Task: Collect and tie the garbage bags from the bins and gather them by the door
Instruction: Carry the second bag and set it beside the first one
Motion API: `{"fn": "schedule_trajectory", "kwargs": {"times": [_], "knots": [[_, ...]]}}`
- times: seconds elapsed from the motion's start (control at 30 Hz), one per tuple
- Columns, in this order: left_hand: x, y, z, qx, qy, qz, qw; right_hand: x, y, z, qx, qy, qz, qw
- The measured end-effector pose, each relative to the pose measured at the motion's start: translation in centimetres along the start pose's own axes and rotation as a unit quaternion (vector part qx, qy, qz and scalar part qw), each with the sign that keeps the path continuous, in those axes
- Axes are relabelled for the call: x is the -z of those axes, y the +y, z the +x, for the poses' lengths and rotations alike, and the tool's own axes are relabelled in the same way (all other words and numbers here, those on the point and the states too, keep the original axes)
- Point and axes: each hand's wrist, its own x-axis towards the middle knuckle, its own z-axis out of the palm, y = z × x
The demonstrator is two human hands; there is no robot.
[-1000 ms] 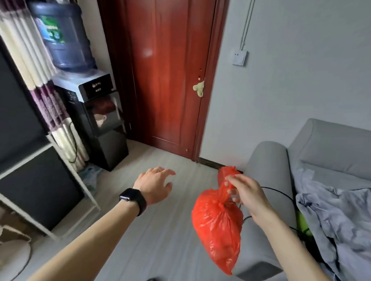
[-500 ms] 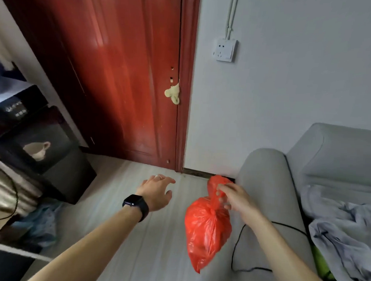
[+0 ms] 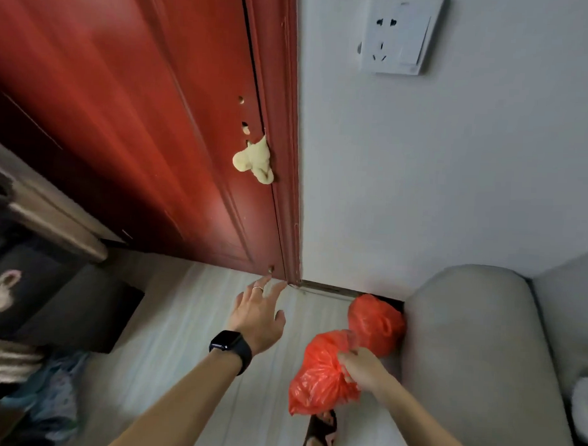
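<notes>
I have closed on the red wooden door (image 3: 129,123); right hand (image 3: 364,370) fingers clench the crinkled red plastic garbage bag (image 3: 317,373) low beside a second red bag (image 3: 376,322), left hand (image 3: 257,316) splayed, empty.

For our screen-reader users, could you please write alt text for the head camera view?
The right hand holds a tied red garbage bag low over the floor beside a second red bag by the sofa arm, near the red door; the left hand reaches forward, open.

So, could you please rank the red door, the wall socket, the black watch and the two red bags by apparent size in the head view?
1. Red door
2. Held bag and floor bag: alike, and the nearer held one may only look larger
3. Wall socket
4. Black watch
</notes>
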Motion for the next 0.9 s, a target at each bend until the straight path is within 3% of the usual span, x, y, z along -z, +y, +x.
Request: {"fn": "schedule_trajectory", "kwargs": {"times": [0.27,0.47,0.6,0.9], "knots": [[-4.4,-2.4,18.2,-0.008,0.115,0.025,0.993,0.9,-4.0,15.4,0.025,-0.016,-0.186,0.982],[-11.9,-6.0,28.0,-0.095,0.143,0.105,0.98,-0.8,-5.2,26.9,0.067,0.026,-0.197,0.978],[-15.2,-8.0,31.5,-0.131,0.17,0.148,0.965,-2.2,-5.0,31.6,0.079,0.028,-0.234,0.968],[-18.7,-9.2,34.0,-0.146,0.227,0.153,0.951,-1.6,-4.5,38.4,0.085,0.127,-0.257,0.954]]}}
